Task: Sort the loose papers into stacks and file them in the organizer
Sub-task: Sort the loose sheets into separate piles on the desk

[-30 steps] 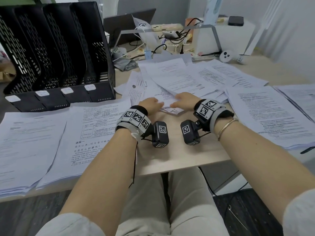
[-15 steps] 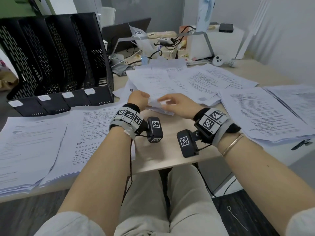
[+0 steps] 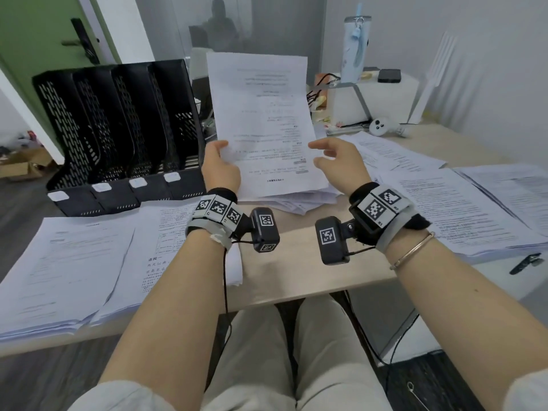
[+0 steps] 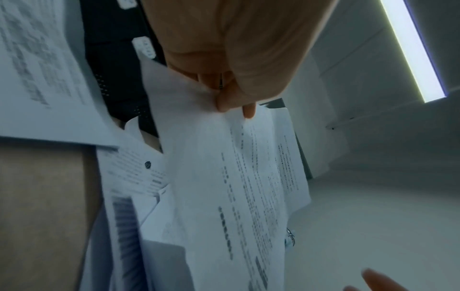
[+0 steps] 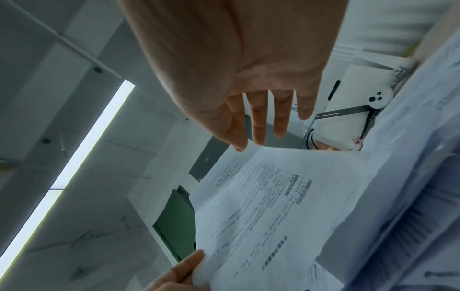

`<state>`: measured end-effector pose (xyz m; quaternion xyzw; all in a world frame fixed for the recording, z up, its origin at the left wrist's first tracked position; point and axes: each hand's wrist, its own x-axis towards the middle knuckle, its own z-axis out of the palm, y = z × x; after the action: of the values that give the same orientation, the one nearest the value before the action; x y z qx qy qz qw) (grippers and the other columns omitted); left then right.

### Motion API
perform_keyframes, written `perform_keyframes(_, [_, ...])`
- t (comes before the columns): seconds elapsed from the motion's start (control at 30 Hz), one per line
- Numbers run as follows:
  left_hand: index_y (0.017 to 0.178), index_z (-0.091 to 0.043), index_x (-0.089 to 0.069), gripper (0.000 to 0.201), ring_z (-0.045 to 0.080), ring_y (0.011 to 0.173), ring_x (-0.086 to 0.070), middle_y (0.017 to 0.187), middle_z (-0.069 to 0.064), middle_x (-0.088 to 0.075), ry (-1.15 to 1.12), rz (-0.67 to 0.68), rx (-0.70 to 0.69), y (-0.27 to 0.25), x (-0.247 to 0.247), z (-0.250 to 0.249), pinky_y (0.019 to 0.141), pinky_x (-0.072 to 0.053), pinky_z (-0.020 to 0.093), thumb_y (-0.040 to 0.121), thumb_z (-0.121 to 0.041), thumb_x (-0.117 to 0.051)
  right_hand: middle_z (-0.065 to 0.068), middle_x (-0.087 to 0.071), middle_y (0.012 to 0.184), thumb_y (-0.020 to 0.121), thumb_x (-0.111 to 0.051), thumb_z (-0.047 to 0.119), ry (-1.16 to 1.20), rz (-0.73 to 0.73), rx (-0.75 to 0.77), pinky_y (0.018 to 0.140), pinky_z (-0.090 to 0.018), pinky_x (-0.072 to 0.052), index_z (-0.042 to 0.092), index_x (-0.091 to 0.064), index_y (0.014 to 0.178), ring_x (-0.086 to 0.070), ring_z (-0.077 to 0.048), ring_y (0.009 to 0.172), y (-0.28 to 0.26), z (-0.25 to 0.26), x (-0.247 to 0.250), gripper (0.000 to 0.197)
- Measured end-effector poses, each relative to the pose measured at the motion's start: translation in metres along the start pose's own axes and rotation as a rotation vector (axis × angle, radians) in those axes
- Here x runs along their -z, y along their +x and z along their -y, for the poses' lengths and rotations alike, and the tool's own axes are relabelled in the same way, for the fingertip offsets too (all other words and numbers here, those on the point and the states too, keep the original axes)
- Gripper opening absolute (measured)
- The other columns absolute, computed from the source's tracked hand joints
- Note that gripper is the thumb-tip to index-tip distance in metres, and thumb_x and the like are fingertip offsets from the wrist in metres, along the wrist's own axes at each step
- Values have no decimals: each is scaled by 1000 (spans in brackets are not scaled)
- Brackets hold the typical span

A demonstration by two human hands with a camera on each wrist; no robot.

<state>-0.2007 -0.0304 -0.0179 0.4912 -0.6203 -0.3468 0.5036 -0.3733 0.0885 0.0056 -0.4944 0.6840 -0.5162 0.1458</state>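
Sheet, white, printed, upright, upside down

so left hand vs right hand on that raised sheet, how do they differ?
The left hand pinches the raised sheet at its left edge, thumb and fingers curled on it; the right hand has fingers straight and spread at the right edge, gripping nothing. Both hands are lifted off the desk at about the same height.

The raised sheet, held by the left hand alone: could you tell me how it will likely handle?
The raised sheet is probably light and floppy: the left hand pinches one edge. It may sag without support from the open right hand.
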Motion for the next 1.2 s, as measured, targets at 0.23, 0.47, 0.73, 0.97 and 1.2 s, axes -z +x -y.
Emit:
perform_keyframes(0.23, [114,-11,-60,25,17,101,-58,111,3,-64,146,-114,-166,10,18,-46,82,-42,23,94,-7,-45,-3,-50,130,85,-54,0,-113,-62,198,105,-29,-35,14,-61,114,-47,-18,120,2,28,13,34])
perform_keyframes(0.47, [105,-25,-64,31,17,100,-57,105,-6,-67,427,-200,-422,5,14,-89,87,-25,33,91,-11,-40,0,-34,149,86,-49,-6,-93,-84,393,78,-7,-45,18,-56,123,-64,-16,92,8,49,30,44])
perform_keyframes(0.73, [106,-26,-65,27,18,108,-50,99,-7,-65,529,-163,-631,-7,0,-101,112,-10,43,94,-15,-43,-7,-48,133,86,-58,13,-348,-177,253,100,-32,-42,13,-55,126,-51,-19,116,22,36,42,40])
perform_keyframes(0.97, [123,-29,-54,34,19,129,-36,130,-7,-52,460,-222,-530,-3,-8,-94,116,-5,49,90,-29,-52,-4,-70,97,86,-60,29,-280,-233,97,77,-47,-55,19,-71,90,-66,-28,83,21,14,54,15])
perform_keyframes(1.2, [150,-16,-11,94,31,144,-13,158,11,-6,318,-370,-254,1,-26,-76,114,-16,53,76,-29,-67,-2,-63,77,89,-59,19,-149,-311,-40,45,-19,-47,13,-66,86,-54,-4,35,16,-20,71,10])
